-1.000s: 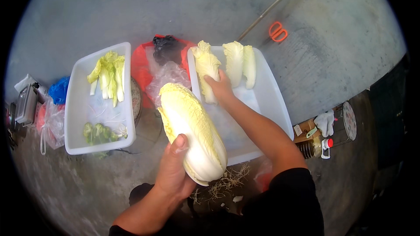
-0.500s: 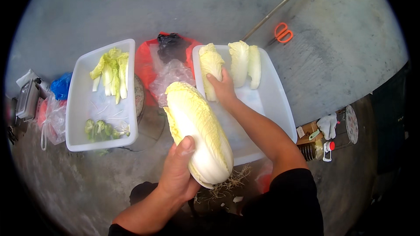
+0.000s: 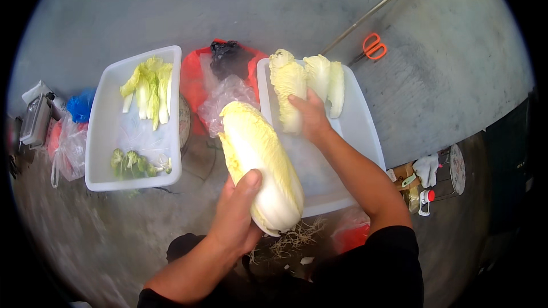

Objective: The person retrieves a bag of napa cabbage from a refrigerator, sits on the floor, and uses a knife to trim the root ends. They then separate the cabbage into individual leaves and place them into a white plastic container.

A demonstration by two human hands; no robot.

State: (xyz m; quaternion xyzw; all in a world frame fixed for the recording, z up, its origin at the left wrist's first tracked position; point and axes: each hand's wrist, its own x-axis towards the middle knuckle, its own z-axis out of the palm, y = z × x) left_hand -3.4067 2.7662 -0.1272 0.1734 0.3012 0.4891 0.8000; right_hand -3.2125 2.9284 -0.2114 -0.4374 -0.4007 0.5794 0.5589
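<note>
A large, pale yellow napa cabbage [image 3: 264,162] is held in my left hand [image 3: 233,211], thumb on top and fingers beneath its white base end. My right hand [image 3: 311,115] grips a loose cabbage leaf [image 3: 287,88] by its right side, over the left part of the right-hand white tub [image 3: 368,142]. Just right of that leaf, two more cabbage leaves [image 3: 335,94] lean side by side at the tub's far end. The cabbage overlaps the tub's near left edge and hides part of it.
Another white tub [image 3: 95,131] at left holds leafy greens [image 3: 149,88] and broccoli florets [image 3: 130,162]. Between the tubs are red, black and clear plastic bags [image 3: 231,94]. Orange-handled scissors [image 3: 374,47] and a metal pole [image 3: 379,7] lie beyond. Dry roots [image 3: 297,236] lie below the cabbage.
My right hand and its leaf have shifted slightly right, and the leaf now overlaps the leaf beside it. The cabbage stays in my left hand, a little higher. The whole view has shifted slightly.
</note>
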